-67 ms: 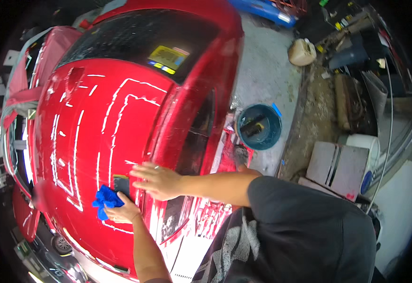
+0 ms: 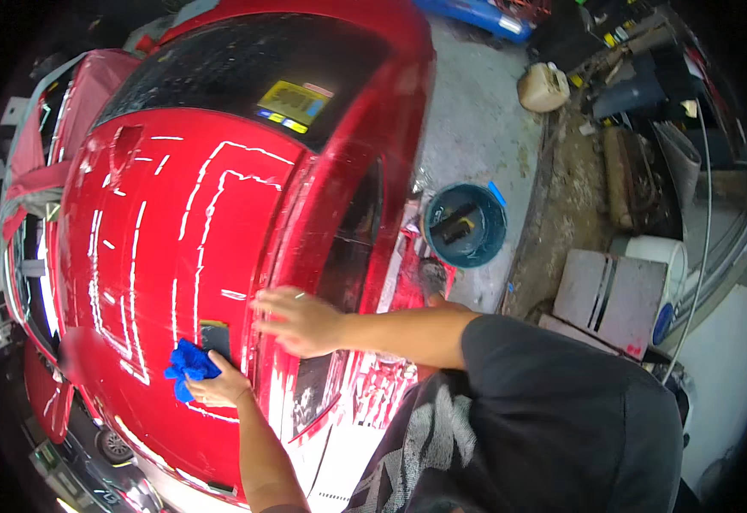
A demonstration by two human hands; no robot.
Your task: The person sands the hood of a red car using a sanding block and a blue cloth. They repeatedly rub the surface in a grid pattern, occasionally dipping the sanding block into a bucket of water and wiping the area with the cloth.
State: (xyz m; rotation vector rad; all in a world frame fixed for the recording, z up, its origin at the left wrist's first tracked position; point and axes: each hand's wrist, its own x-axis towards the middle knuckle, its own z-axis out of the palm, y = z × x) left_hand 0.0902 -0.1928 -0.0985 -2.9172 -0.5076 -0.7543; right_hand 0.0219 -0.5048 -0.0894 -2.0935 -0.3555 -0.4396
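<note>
A glossy red car roof (image 2: 155,256) spreads out in front of me, with a raised edge trim along its right side. My left hand (image 2: 222,385) is closed on a bunched blue cloth (image 2: 189,366) that rests on the roof. Right beside its fingertips lies a small dark flat pad (image 2: 215,337) with a yellowish end, partly hidden by the hand. My right hand (image 2: 299,322) is over the roof's right edge, a little smeared by motion; its fingers are stretched out and I see nothing in them.
A yellow packet (image 2: 295,103) lies on the dark car glass. On the floor to the right stand a teal bucket (image 2: 503,224) with a dark block inside, a whitish jug (image 2: 544,89) and a grey box (image 2: 606,295). Another red vehicle (image 2: 47,398) is at the far left.
My right hand has moved slightly right, away from the dark pad. The left hand and the blue cloth stay almost in place, and the whole view has shifted a little.
</note>
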